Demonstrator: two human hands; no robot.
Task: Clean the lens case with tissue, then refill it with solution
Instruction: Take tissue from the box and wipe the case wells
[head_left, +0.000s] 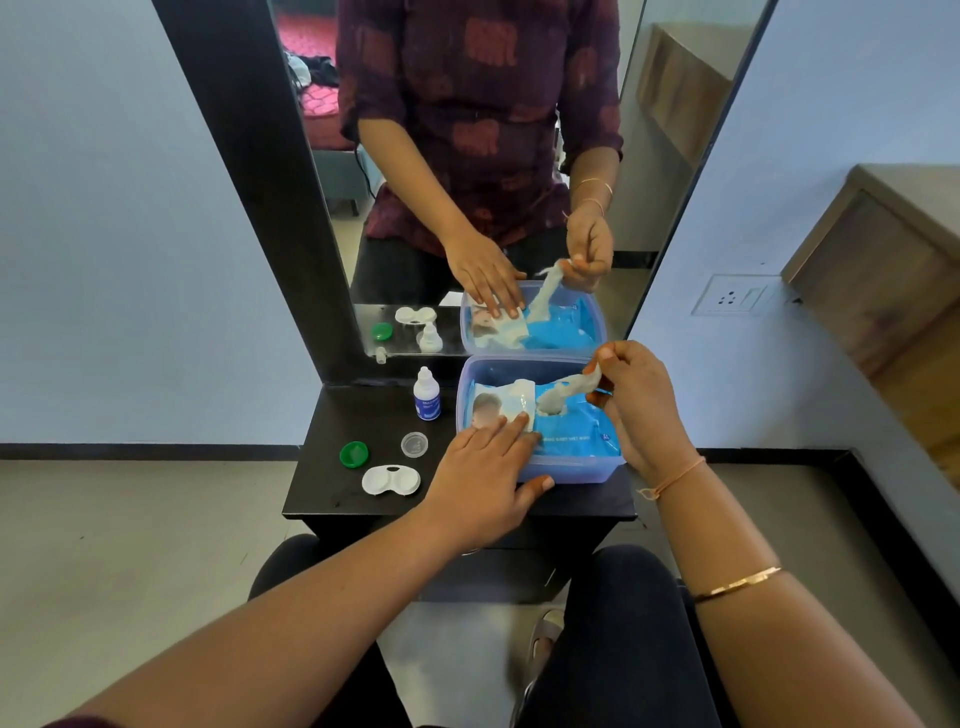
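Both hands work at the wipes pack (576, 434) that lies inside the blue tub (540, 470). Right hand (636, 402) pinches the end of a tissue (563, 389) between thumb and fingertips, and the sheet runs as a twisted strand down and to the left into the pack's slot, so it is only partly out. Left hand (480, 475) lies flat with fingers spread, pressing down on the pack and its folded-back flap (501, 410) just beside the slot, thumb against the tub's near wall.

Left of that flat hand, close by on the black table (343, 431), sits the white lens case (390, 479), open, its two wells side by side so its long axis runs left to right. The left hand is much the nearer one to it. Beyond the case lie a green cap (354, 454) and a clear cap (414, 445), with the solution bottle (427, 395) upright farther back, beside the tub's left wall. The likely next reach is leftward, once the tissue comes free.
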